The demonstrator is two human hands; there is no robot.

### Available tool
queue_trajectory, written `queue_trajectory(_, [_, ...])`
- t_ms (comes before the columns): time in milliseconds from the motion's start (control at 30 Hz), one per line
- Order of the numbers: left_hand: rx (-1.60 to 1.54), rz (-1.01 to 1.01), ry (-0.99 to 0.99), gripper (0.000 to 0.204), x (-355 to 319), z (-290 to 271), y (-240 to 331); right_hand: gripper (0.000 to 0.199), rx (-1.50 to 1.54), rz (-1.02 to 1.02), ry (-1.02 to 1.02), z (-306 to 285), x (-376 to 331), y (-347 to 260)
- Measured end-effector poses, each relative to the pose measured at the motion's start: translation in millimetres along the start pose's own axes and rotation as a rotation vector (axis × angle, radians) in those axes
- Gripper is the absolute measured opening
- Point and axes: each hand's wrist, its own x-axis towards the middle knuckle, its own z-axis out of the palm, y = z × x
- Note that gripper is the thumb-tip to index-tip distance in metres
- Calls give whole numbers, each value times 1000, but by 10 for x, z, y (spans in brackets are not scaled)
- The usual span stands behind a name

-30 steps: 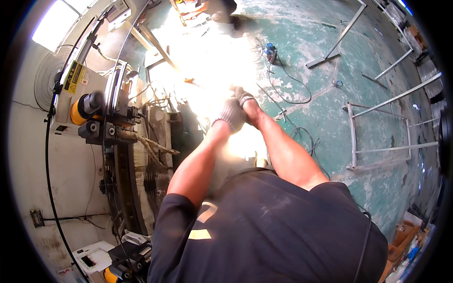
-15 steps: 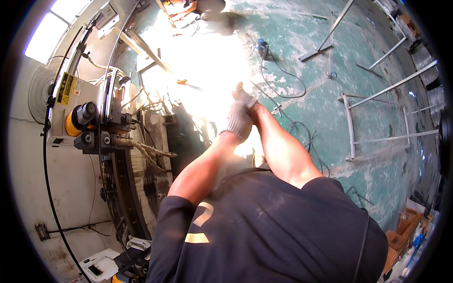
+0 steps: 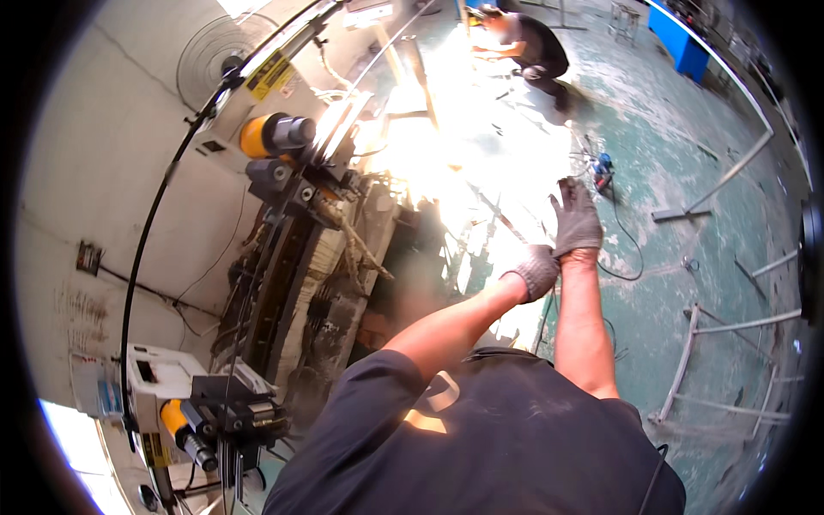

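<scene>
While sunlight glares off the long machine (image 3: 343, 257), both gloved hands hang past its right side over the green floor (image 3: 687, 197). The right hand (image 3: 575, 219) is raised with fingers (image 3: 562, 190) spread wide, holding nothing. The left hand (image 3: 536, 270) sits just below it, touching the right wrist, fingers curled; whether they grip anything cannot be told. Beyond the machine's far end, another person (image 3: 532, 47) crouches.
</scene>
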Motion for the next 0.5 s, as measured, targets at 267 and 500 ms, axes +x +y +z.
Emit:
queue_trajectory(267, [271, 118, -83, 38, 35, -140, 229, 69, 1464, -44, 285, -165, 158, 37])
queue_trajectory(500, [93, -11, -72, 36, -230, -205, 287, 73, 1553, 478, 129, -175, 192, -418])
